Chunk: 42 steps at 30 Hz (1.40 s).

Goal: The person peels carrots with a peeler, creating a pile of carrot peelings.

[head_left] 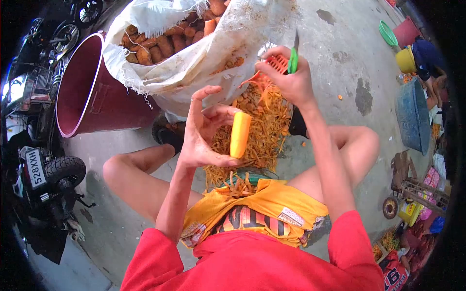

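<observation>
A smooth, yellow-orange peeled carrot piece (240,135) is held upright between the thumb and a bent finger of my left hand (198,127), its forefinger raised. My right hand (292,83) is closed around an orange-red slotted plastic tool (276,63). Against the same hand sits a knife with a green handle (293,60), its dark blade pointing away from me. Between my legs lies a heap of carrot peelings (262,121). More peelings rest at my yellow shorts (262,194). Ahead, a white woven sack (233,48) holds many unpeeled carrots (165,46).
A large maroon bin (126,109) stands left of the sack. Motorcycles (58,169) line the left side. To the right are a blue basin (412,116), a small wheeled cart (422,194), and a person (429,68) near a yellow container (406,60).
</observation>
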### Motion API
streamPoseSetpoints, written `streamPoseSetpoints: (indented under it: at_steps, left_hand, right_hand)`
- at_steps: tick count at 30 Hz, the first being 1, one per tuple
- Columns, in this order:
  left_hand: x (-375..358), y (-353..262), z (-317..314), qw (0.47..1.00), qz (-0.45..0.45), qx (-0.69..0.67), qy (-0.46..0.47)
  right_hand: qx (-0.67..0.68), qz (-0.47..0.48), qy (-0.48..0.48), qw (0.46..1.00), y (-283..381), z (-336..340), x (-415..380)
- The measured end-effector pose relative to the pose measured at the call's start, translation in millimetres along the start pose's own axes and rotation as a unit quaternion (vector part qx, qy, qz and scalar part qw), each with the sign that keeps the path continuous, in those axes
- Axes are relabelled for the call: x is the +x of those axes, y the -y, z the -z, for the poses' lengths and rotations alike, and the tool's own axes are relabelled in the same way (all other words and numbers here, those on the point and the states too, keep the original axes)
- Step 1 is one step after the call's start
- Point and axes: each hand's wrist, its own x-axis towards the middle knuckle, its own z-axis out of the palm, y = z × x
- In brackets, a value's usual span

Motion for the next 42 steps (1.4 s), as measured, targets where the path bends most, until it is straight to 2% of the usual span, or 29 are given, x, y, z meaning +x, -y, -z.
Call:
streamPoseSetpoints:
  at_steps: [1, 2, 4, 5, 6, 8, 9, 10, 12, 13, 14, 16, 17, 18, 20, 21, 22, 24, 25, 26, 27, 28, 29, 30, 32, 39, 42]
  left_hand:
    - [-1, 4, 2, 0.999, -0.003, -0.031, 0.007]
    - [1, 8, 5, 1.000, -0.006, -0.028, 0.008]
    - [0, 15, 4, 0.994, 0.004, -0.092, -0.053]
    - [0, 16, 4, 0.994, 0.011, -0.098, -0.056]
    - [0, 18, 3, 0.994, 0.010, -0.096, -0.056]
    - [-4, 21, 1, 0.996, 0.003, -0.071, -0.050]
    - [-5, 21, 5, 0.999, 0.000, -0.042, -0.031]
    - [-6, 23, 6, 0.999, 0.000, -0.043, -0.028]
    - [-4, 21, 4, 0.991, -0.018, -0.129, -0.022]
    - [-3, 22, -2, 0.990, -0.014, -0.129, -0.055]
    - [-1, 24, -4, 0.990, -0.017, -0.127, -0.056]
    - [-2, 31, -4, 0.983, 0.022, -0.155, -0.095]
    - [-4, 38, -1, 0.985, -0.002, -0.154, -0.073]
    - [-4, 37, -2, 0.985, 0.002, -0.154, -0.073]
    - [-4, 32, -7, 0.981, 0.061, -0.063, -0.171]
    - [-3, 26, -9, 0.976, 0.044, -0.157, -0.147]
    - [0, 21, -6, 0.976, 0.040, -0.155, -0.148]
    - [4, 13, 5, 0.966, 0.131, -0.214, -0.055]
    - [2, 16, 7, 0.967, 0.207, -0.085, -0.123]
    - [1, 21, 10, 0.967, 0.205, -0.086, -0.125]
    - [-1, 26, 11, 0.970, 0.175, 0.089, -0.144]
    - [-4, 31, 13, 0.942, 0.143, 0.261, -0.156]
    - [-3, 23, 10, 0.924, 0.161, 0.312, -0.148]
    - [-3, 16, 7, 0.924, 0.162, 0.312, -0.148]
    - [-1, 6, 3, 0.893, 0.137, 0.412, -0.120]
    - [-2, -9, 7, 0.873, 0.116, 0.459, -0.117]
    - [-3, -11, 14, 0.851, 0.069, 0.512, -0.095]
  right_hand:
    - [0.078, 0.005, -0.016, 0.997, -10, 3, 3]
    - [0.079, 0.009, -0.015, 0.997, -2, 0, 3]
    - [0.154, 0.052, -0.020, 0.987, 34, -15, -15]
    - [0.175, 0.036, 0.009, 0.984, 47, -23, -26]
    - [0.176, 0.038, 0.010, 0.984, 47, -27, -24]
    - [0.083, 0.153, 0.056, 0.983, 45, -31, -30]
    - [0.183, 0.042, 0.048, 0.981, 41, -30, -28]
    - [0.182, 0.042, 0.046, 0.981, 29, -24, -20]
    - [0.105, 0.042, -0.046, 0.993, 21, -12, -1]
    - [0.167, 0.044, -0.072, 0.982, 19, -13, -7]
    - [0.168, 0.047, -0.069, 0.982, 32, -20, -13]
    - [0.120, 0.168, 0.002, 0.978, 50, -32, -30]
    - [0.091, 0.178, 0.000, 0.980, 48, -35, -33]
    - [0.093, 0.175, -0.002, 0.980, 39, -33, -29]
    - [0.059, 0.045, -0.066, 0.995, 11, -17, -8]
    - [0.000, 0.023, -0.042, 0.999, 2, -11, -1]
    - [0.003, 0.026, -0.040, 0.999, -5, -6, -4]
    - [-0.061, -0.068, 0.074, 0.993, 5, -6, -16]
    - [-0.154, 0.000, 0.138, 0.978, 5, -6, -21]
    - [-0.155, 0.002, 0.141, 0.978, 8, -9, -25]
    - [-0.182, 0.016, 0.215, 0.959, 12, -11, -31]
    - [-0.207, 0.028, 0.287, 0.935, 13, -14, -35]
    - [-0.191, 0.020, 0.309, 0.932, 13, -17, -37]
    - [-0.191, 0.018, 0.309, 0.931, 12, -21, -38]
    - [-0.169, 0.037, 0.293, 0.940, 9, -27, -40]
    - [-0.159, 0.048, 0.305, 0.938, 11, -33, -40]
    - [-0.220, 0.006, 0.299, 0.929, -2, -32, -39]
